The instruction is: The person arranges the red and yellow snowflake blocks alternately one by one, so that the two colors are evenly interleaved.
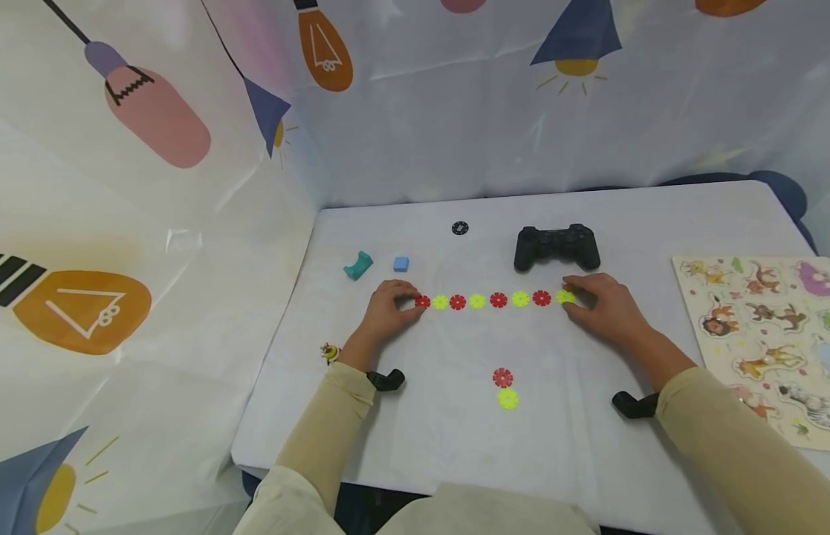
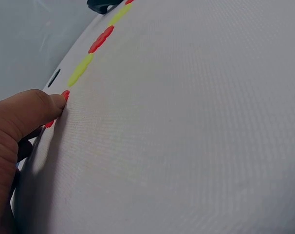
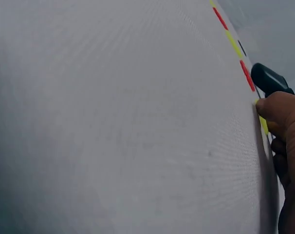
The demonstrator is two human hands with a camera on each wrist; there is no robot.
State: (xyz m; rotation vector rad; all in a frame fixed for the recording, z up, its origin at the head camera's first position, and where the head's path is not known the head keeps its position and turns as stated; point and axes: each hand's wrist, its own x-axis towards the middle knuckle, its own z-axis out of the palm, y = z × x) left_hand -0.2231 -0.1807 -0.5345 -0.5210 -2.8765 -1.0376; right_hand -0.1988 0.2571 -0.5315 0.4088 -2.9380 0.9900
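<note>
Red and yellow flower-shaped discs alternate in a straight row across the table. At its left end my left hand pinches a red disc between thumb and finger. My right hand pinches a yellow disc at the right end. In the left wrist view the thumb covers part of that red disc. The right wrist view shows the thumb against the yellow disc. Nearer my body lie another red disc and a yellow disc, edges touching or nearly so.
Behind the row lie a black game controller, a round black piece, a blue block and a teal curved block. An animal puzzle board lies at the right. A small yellow figure is beside my left wrist.
</note>
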